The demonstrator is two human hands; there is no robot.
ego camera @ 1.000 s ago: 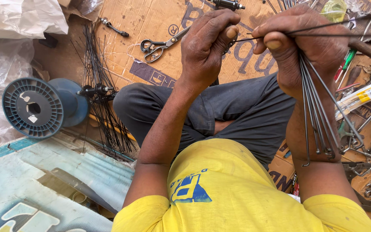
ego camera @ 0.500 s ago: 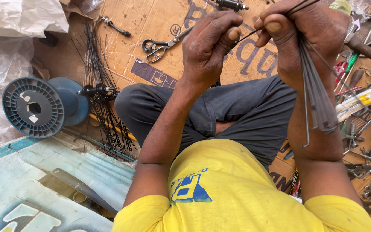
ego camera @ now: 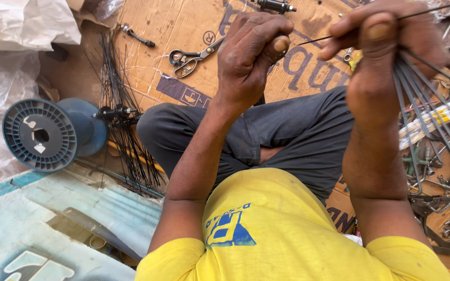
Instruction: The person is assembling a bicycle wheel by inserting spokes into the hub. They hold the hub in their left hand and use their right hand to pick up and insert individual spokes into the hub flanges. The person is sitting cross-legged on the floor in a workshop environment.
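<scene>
The head camera looks down on a person in a yellow shirt [ego camera: 282, 229] and grey trousers [ego camera: 287, 135], seated cross-legged on flattened cardboard [ego camera: 183, 31].

The work in hand is thin metal wire. One single wire [ego camera: 313, 39] is dark, fine and straight; it runs from the left hand [ego camera: 251, 52] across a short gap to the right hand [ego camera: 386, 47], and a thin line carries on past that hand towards the upper right corner. The left hand is curled shut, thumb pressed against the forefinger, pinching the near end of this wire. The right hand is closed as well, thumb up. It grips a bundle of wires [ego camera: 433, 114], grey and stiff, which fan downward and to the right from the fist, spreading apart towards their free ends over the clutter at the right edge. Both hands are raised in front of the chest, near each other but not touching.

On the cardboard beyond the left hand lie scissors [ego camera: 194, 54], well apart from it. To the left a blue spool [ego camera: 40, 135] lies on its side, just beside a loose sheaf of black wires [ego camera: 121, 114]. Clear plastic sheeting [ego camera: 6, 78] fills the left edge. Assorted tools [ego camera: 444, 203] lie at the right.
</scene>
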